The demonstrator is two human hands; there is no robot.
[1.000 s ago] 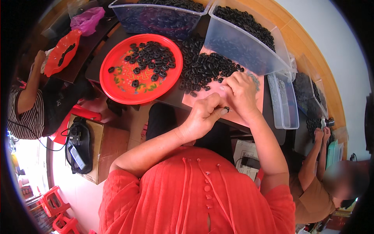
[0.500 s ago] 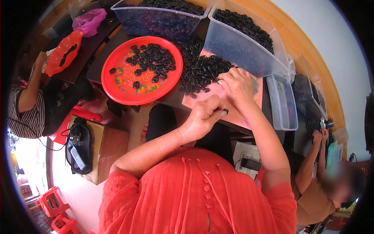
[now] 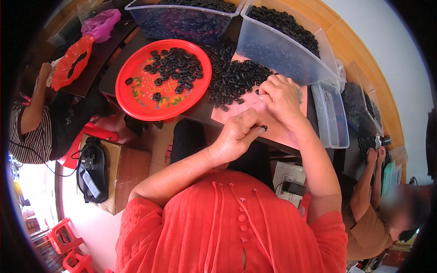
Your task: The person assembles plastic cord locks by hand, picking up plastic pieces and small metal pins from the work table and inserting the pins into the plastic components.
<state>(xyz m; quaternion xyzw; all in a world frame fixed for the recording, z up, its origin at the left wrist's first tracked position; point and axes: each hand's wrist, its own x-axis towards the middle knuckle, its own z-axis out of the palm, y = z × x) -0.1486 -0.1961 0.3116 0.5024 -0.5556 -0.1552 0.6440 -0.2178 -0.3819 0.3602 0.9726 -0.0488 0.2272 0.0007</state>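
Since the earlier frame, the right hand (image 3: 280,98) has shifted slightly beside the heap of black pieces (image 3: 236,77); the left hand (image 3: 239,132) is virtually unmoved. Pieces in red tray (image 3: 125,98), 10 o'clock; more remain heaped, 12 o'clock. Finished share undeterminable. Left forearm (image 3: 182,170) from 8 o'clock, pinching one small black piece (image 3: 264,128); right forearm (image 3: 314,154) from 5, fingers bent, hold not discernible.

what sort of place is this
Probably a small handwork workshop: clear plastic bins holding many small black parts, a red tray with more, and a co-worker's hands over at the right.
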